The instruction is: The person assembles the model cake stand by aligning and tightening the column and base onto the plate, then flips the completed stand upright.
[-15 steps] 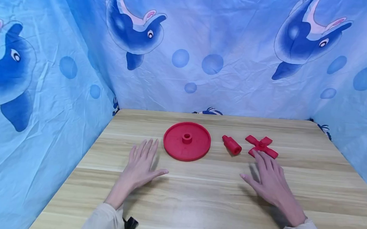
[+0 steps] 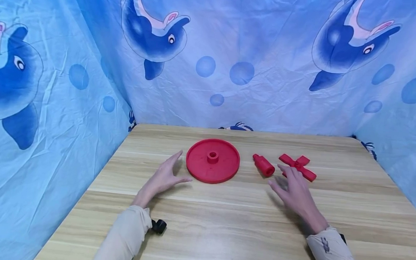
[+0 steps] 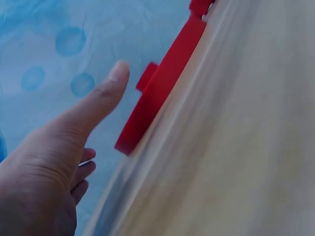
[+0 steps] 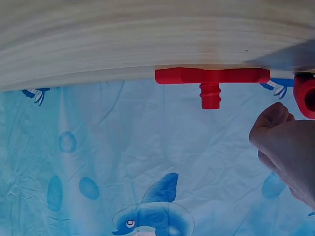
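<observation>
A round red disc (image 2: pixel 202 171) with a raised rim and a hollow central post lies on the wooden table. My left hand (image 2: pixel 162 179) is just left of it, thumb and fingers spread apart and holding nothing. In the left wrist view the thumb (image 3: pixel 106 93) points toward the disc (image 3: pixel 162 81). A red bottle-shaped piece (image 2: pixel 263 165) lies on its side to the right of the disc. Beyond it is a red four-bladed cross piece (image 2: pixel 307 174), with a ribbed stub (image 4: pixel 210 97). My right hand (image 2: pixel 298 193) hovers before these two, empty, fingers loosely bent, partly covering the cross.
The wood-grain table (image 2: pixel 216 226) ends at a blue curtain (image 2: pixel 259 105) printed with dolphins, which encloses the back and both sides. A small black device (image 2: pixel 159 226) sits at the left sleeve cuff.
My left hand has turned onto its edge and moved closer to the disc. The right hand has shifted left toward the bottle-shaped piece. The red pieces stay in place.
</observation>
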Demonstrator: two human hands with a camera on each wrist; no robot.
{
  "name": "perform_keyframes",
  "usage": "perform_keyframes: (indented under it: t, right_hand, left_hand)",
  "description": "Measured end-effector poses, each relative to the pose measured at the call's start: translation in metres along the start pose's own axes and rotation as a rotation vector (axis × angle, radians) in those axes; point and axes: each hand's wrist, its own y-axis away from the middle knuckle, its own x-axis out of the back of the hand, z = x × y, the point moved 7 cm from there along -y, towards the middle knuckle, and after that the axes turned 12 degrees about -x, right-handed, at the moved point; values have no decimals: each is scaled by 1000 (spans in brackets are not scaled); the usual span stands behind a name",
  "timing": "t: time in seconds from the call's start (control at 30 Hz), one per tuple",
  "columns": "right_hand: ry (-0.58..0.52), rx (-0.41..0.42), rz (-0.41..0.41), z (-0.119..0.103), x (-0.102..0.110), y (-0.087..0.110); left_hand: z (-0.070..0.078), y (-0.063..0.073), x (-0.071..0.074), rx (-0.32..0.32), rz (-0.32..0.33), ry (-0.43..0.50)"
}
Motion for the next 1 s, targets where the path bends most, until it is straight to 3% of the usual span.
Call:
perform_keyframes:
  t: [0.1, 0.2, 0.4, 1.0]
  right_hand:
    - [-12, -26, -8, 3, -4, -6]
    - [-18, -86, -48, 7, -9, -12]
    - [-12, -164, -116, 12, -17, -20]
    - [22, -238, -157, 17, -30, -36]
  left_hand:
    - [-9, -7, -2, 40, 2, 87]
    - [-14, -13, -5, 58, -10, 108]
    - [-20, -21, -10, 86, -40, 108]
    - [-27, -25, -16, 82, -69, 105]
